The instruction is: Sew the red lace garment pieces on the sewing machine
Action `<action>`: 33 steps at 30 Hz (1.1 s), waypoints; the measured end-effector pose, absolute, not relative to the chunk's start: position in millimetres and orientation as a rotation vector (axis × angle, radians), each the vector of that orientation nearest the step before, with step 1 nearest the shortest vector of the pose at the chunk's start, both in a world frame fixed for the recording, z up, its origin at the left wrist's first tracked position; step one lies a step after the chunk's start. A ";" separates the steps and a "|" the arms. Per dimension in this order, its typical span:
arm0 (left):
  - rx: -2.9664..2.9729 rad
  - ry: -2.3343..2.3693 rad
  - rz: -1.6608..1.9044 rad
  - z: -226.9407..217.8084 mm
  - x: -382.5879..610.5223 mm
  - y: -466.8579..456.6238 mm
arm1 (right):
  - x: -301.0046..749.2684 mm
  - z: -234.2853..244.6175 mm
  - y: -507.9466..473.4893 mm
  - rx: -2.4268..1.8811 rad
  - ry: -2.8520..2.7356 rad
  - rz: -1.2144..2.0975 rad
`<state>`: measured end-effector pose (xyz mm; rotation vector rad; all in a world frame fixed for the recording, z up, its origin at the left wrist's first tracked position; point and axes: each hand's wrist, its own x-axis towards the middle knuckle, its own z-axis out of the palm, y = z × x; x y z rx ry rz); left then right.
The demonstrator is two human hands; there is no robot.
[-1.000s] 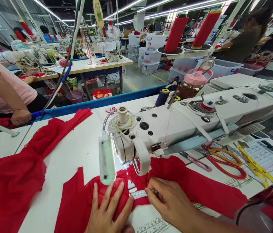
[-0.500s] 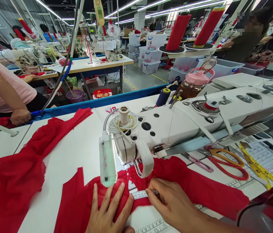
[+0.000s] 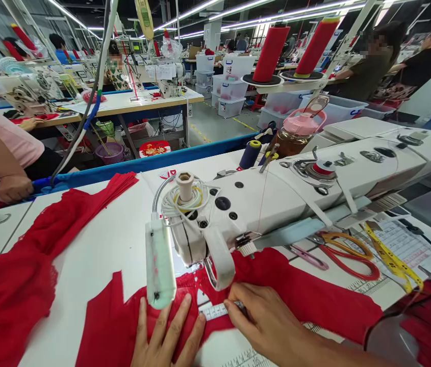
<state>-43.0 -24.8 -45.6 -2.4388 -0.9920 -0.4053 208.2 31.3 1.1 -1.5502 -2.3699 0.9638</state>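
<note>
A piece of red fabric [image 3: 307,298] lies on the white table under the head of a white sewing machine [image 3: 276,199]. My left hand [image 3: 165,336] rests flat on the fabric left of the needle, fingers spread. My right hand [image 3: 264,321] is closed in a pinch on the fabric's edge right of the needle, beside a white ruler strip [image 3: 215,310]. The machine's small lamp [image 3: 159,265] hangs just above my left fingers.
A red fabric pile [image 3: 8,295] covers the table's left. Red-handled scissors [image 3: 349,252], a yellow tape measure [image 3: 391,260] and a pink bottle [image 3: 299,130] sit on the right. A person's arm in a pink sleeve [image 3: 4,148] is at far left. Other workstations stand behind.
The view has shifted slightly, so everything sits a little lower and more to the left. Both hands stay on the fabric in the same pose by the needle.
</note>
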 end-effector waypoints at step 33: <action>-2.461 -2.021 -0.671 10.3 -36.8 -18.0 | 208.0 12.4 45.9 -1.010 -2.516 0.042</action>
